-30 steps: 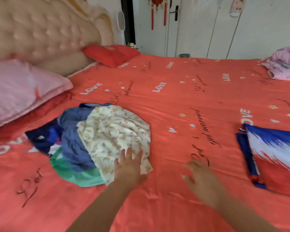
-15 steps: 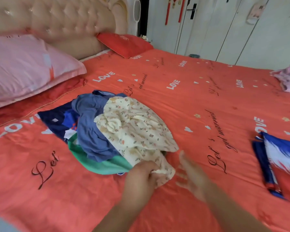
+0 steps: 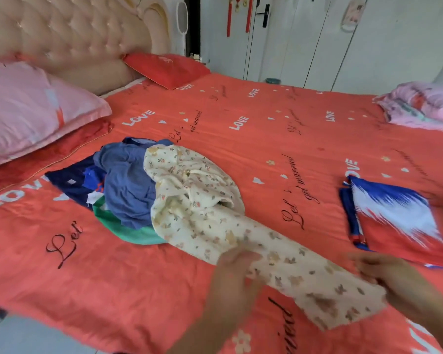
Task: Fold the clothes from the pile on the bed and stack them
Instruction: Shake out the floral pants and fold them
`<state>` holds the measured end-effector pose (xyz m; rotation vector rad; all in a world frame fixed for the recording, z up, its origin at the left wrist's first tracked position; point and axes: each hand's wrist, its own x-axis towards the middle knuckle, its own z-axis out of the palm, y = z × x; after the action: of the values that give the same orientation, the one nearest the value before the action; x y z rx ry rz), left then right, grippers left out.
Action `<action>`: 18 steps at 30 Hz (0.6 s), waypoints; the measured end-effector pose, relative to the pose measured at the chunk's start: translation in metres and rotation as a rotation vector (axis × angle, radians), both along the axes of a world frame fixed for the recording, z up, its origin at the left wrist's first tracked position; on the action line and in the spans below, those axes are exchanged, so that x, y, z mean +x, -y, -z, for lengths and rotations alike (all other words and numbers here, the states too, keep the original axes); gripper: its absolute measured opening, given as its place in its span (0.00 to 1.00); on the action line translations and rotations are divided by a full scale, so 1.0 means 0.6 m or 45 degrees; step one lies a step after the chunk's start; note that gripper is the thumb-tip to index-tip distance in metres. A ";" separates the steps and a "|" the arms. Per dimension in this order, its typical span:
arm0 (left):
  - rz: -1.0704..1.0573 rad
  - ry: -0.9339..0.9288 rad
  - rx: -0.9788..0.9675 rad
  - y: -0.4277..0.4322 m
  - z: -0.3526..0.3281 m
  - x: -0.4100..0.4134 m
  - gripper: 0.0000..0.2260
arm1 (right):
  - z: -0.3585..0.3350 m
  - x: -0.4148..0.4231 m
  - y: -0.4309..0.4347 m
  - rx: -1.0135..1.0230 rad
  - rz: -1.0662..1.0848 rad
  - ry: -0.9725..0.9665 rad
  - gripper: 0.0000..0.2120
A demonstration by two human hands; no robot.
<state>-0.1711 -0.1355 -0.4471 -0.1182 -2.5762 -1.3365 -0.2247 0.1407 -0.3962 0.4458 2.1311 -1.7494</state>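
floral garment (image 3: 210,215) now stretched off the pile (image 3: 125,185), pinched in left hand (image 3: 234,269) and, newly, right hand (image 3: 389,277)

A cream floral garment (image 3: 202,200) tops blue (image 3: 124,180), green (image 3: 128,232) and navy clothes (image 3: 67,181) on a coral sheet (image 3: 266,139).

The frame is filled by a bed (image 3: 143,297) covered in a coral-red sheet (image 3: 266,139) printed with "LOVE". A tufted beige headboard (image 3: 74,34) is seen at the upper left, with a pink pillow (image 3: 31,108) and a red cushion (image 3: 166,67) below it. White wardrobe doors (image 3: 317,42) are ranged across the upper right.
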 end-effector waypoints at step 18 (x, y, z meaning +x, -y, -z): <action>-0.549 0.328 0.024 0.094 0.010 -0.176 0.10 | 0.072 0.028 0.085 0.579 -0.139 -0.362 0.11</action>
<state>-0.2768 -0.1921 -0.4530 0.6147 -2.5789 -1.2738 -0.2079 0.0896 -0.4392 0.1907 2.7094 -1.3264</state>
